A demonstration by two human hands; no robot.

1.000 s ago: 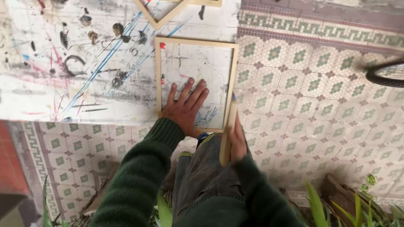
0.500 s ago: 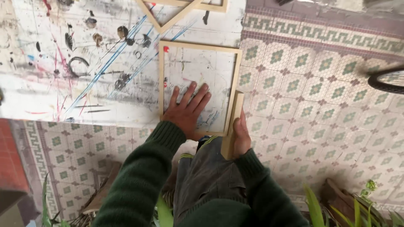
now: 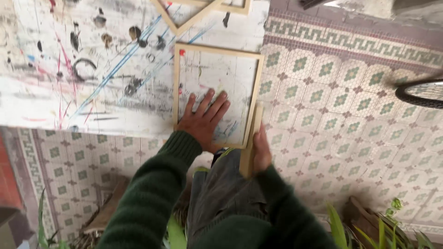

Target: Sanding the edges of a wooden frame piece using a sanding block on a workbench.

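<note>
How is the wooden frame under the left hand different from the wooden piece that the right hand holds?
The wooden frame is a closed rectangle lying flat on the paint-stained table; the wooden piece is one straight strip, held against the frame's right side past the table edge. The left hand presses flat inside the frame, while the right hand grips the strip. Both are pale, unpainted wood.

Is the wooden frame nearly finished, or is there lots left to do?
The wooden frame already looks joined: four strips make a closed rectangle on the paint-marked table. In hand now: the left hand presses flat inside it, while the right hand holds a wooden block against its right edge. Whether the corners are tight cannot be told.
</note>
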